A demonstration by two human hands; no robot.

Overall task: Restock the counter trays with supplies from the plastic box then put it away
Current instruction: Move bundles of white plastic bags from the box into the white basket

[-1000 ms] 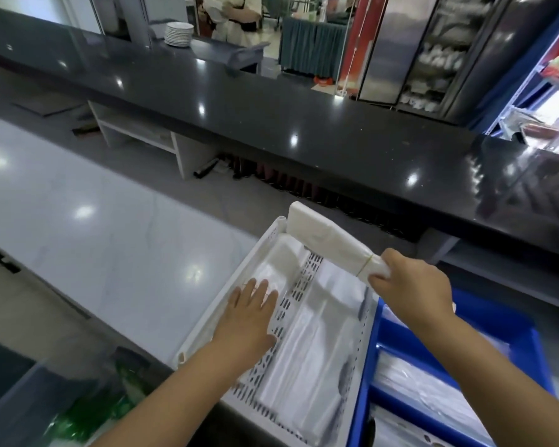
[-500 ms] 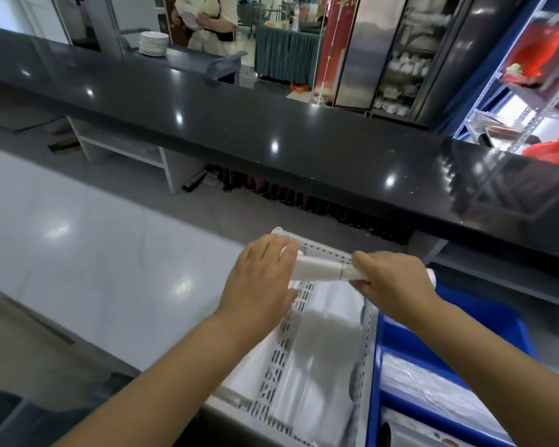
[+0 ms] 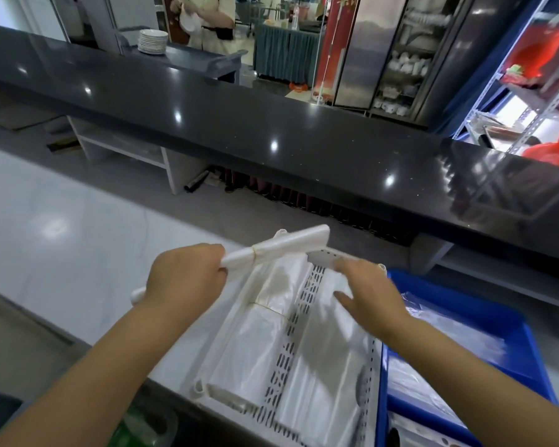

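A white perforated tray (image 3: 286,343) lies on the pale counter, split by a slotted divider, with stacks of white plastic bags in both halves. My left hand (image 3: 184,279) is shut on a banded roll of white bags (image 3: 284,243), held above the tray's far left corner. My right hand (image 3: 368,295) hovers with fingers spread over the right half of the tray and holds nothing. A blue tray (image 3: 465,304) with clear plastic bags touches the white tray's right side.
A long black counter (image 3: 271,130) runs across behind the trays. A pale worktop (image 3: 62,240) stretches to the left. A person stands at the back by a stack of plates (image 3: 152,41). Metal shelving (image 3: 523,101) with red bags stands at the right.
The banded roll passed from my right hand to my left hand. My right hand let go and dropped over the tray's right half.
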